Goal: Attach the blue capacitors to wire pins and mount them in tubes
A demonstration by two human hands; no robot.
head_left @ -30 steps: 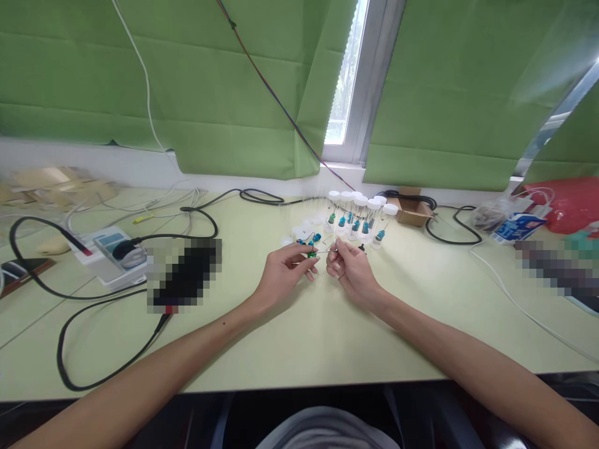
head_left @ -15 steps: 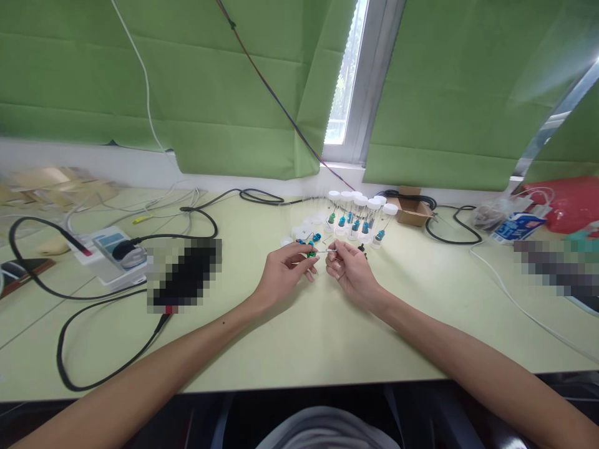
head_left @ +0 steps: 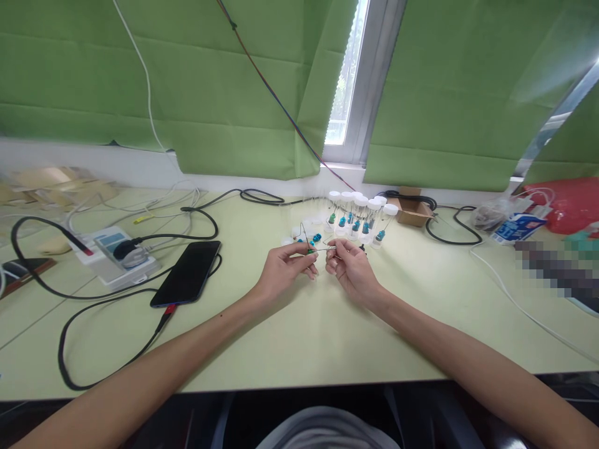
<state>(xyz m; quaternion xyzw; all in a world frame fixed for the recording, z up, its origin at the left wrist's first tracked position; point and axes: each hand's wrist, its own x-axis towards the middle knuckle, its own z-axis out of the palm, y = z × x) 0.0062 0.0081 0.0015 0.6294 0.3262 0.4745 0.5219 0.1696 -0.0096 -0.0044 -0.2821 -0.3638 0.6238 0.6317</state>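
Left hand (head_left: 286, 268) and right hand (head_left: 350, 269) each pinch an end of a thin wire (head_left: 322, 249). Capped vials (head_left: 362, 218) stand just behind on the table (head_left: 299, 337)

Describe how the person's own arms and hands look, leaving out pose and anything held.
Both arms are bare from the bottom edge of the picture to the fingertips: no sleeves, gloves or watch show. The left hand and right hand wear no rings that can be made out. A small dark dot marks the left forearm.

Left hand (head_left: 286, 268) and right hand (head_left: 350, 268) pinched, fingertips nearly meeting
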